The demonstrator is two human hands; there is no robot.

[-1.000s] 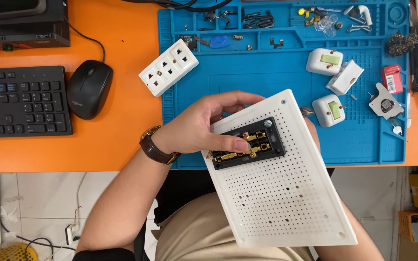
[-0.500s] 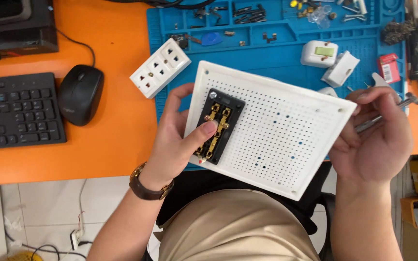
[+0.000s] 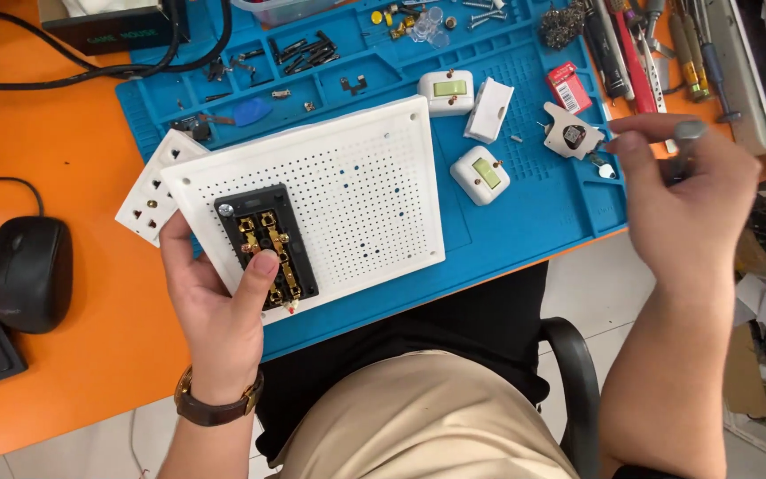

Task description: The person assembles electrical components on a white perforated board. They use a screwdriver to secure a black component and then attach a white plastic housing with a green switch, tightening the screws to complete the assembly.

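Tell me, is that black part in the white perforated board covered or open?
Open: the black module in the white perforated board shows bare brass contacts, with the left hand's thumb resting on it.

Matt white perforated plastic board (image 3: 347, 191) carries a black plastic block (image 3: 268, 244) with shiny brass contacts (image 3: 269, 238).

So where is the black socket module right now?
In the head view, left of centre: the black socket module sits on the white perforated board, under the left hand thumb.

1 perforated white board (image 3: 356, 186), 1 black terminal block (image 3: 268, 248), 2 white switches (image 3: 447, 91) (image 3: 480, 174), 1 white socket plate (image 3: 148, 191), 1 mouse (image 3: 27, 273), 1 blue mat (image 3: 534, 213).
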